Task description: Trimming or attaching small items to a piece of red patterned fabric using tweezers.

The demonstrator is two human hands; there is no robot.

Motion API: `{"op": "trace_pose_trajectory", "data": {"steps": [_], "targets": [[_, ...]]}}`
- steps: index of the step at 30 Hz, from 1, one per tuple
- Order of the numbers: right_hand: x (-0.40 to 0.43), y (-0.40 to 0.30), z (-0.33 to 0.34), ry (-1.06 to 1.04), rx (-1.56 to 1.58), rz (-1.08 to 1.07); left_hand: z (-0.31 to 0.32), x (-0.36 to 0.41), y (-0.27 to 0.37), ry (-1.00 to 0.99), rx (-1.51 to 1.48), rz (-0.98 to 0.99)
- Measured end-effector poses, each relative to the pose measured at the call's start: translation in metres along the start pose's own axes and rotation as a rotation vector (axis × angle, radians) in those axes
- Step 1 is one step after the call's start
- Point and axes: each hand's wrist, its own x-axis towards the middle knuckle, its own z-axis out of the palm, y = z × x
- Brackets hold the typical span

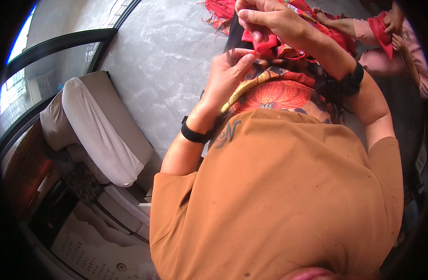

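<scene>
My left hand (233,70) pinches the edge of a piece of red fabric (266,47) between thumb and forefinger. Just above it, my right hand (266,17) is raised with the thumb against the curled fingers. Whether something thin, such as a needle or thread, sits in those fingers is too small to tell. More red patterned cloth (219,14) spreads beyond my hands at the top. Thin red cords (299,56) hang at the fabric below my right wrist. Across my lap lies a patterned garment (273,94) with a large orange-red flower.
At the upper right another person's hands (394,33) hold a red cloth piece (380,35). That person's bare foot (322,17) reaches near the patterned cloth. A sofa (112,105) with a pale cover (98,136) stands left, beside a dark-framed glass door (63,59). Grey tiles (158,52) form the floor.
</scene>
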Motion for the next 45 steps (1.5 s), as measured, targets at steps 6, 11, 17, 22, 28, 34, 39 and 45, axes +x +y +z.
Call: {"op": "trace_pose_trajectory", "data": {"steps": [6,11,17,22,28,34,39,45], "targets": [[0.008,-0.012,-0.001,-0.007,0.121,-0.018,0.0,0.002,-0.003,0.009,-0.002,-0.011],[0.018,-0.01,-0.005,0.091,0.211,-0.025,0.001,0.008,-0.007,0.017,0.034,0.006],[0.025,-0.009,-0.005,0.088,0.327,-0.091,0.0,0.014,-0.008,0.002,-0.003,-0.004],[0.023,-0.02,-0.01,0.054,0.422,-0.247,0.0,0.024,-0.01,0.005,0.044,-0.008],[0.009,-0.039,-0.03,0.1,0.076,-0.272,-0.011,0.032,0.015,0.114,0.535,0.412],[0.005,-0.048,-0.03,0.105,-0.142,-0.236,0.006,0.053,0.042,0.098,0.665,0.704],[0.005,-0.051,-0.031,0.029,-0.103,-0.284,0.013,0.065,0.05,0.002,0.544,0.582],[0.004,-0.024,-0.081,0.111,-0.222,-0.364,0.02,0.073,0.072,-0.04,0.557,0.451]]}}
